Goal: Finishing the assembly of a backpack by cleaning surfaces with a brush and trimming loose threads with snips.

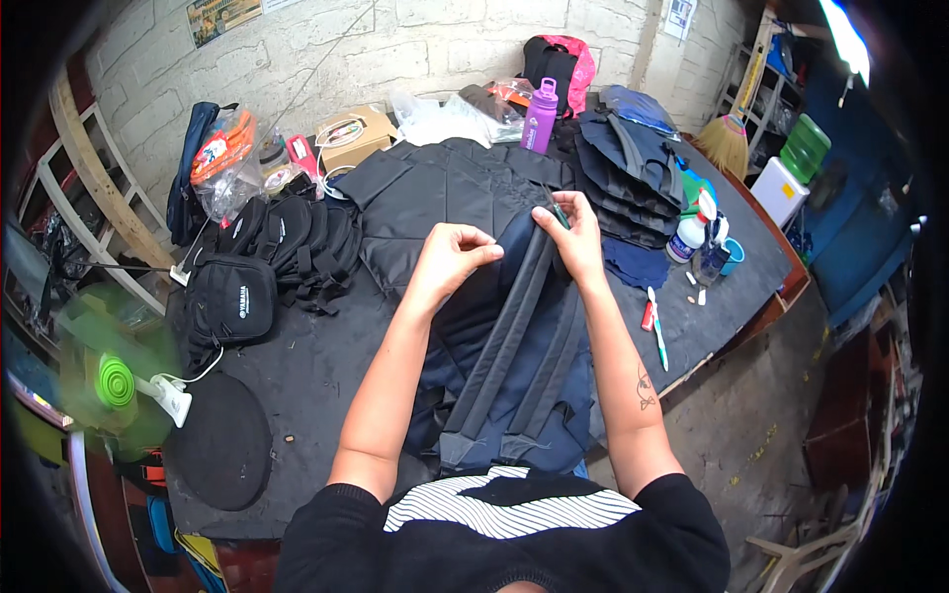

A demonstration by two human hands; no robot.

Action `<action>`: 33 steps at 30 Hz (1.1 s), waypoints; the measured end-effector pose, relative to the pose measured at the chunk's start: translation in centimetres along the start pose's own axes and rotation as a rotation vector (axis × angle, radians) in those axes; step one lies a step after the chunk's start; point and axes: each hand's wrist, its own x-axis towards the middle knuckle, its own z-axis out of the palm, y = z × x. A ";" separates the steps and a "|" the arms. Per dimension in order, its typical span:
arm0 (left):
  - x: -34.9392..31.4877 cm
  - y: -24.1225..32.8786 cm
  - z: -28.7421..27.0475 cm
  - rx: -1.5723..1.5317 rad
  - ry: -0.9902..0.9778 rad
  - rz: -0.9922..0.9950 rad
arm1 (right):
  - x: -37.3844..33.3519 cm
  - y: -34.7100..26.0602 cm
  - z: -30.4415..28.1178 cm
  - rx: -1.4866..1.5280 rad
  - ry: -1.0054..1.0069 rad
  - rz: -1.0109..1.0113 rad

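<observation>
A navy backpack [514,366] lies strap-side up on the dark work table [306,376] right in front of me, its two grey padded straps running toward me. My left hand [450,255] pinches the fabric at the top of the bag, fingers closed on it. My right hand [571,237] rests on the top of the straps and grips a small green-handled tool [557,211], likely snips. Both forearms reach in from below.
Flat dark fabric panels [435,188] lie behind the bag, a stack of cut pieces [633,168] to the right, black pouches [237,296] to the left. A purple bottle [540,116], cardboard box [351,133], spray bottle [692,232], pens [654,321], a green fan [114,381] and a broom [730,138] surround them.
</observation>
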 end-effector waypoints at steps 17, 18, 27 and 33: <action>0.9 -1.4 0.7 -0.115 0.184 0.072 | -5.7 -5.1 2.7 -0.715 0.057 -0.542; 0.8 -1.4 0.7 -0.089 0.184 0.067 | -5.6 -5.2 2.7 -0.714 0.056 -0.542; 1.0 -1.6 0.5 -0.073 0.156 0.068 | -5.5 -5.3 2.9 -0.714 0.076 -0.583; 0.7 -1.7 0.5 -0.185 0.262 -0.009 | -5.5 -3.8 2.9 -0.598 0.082 -0.413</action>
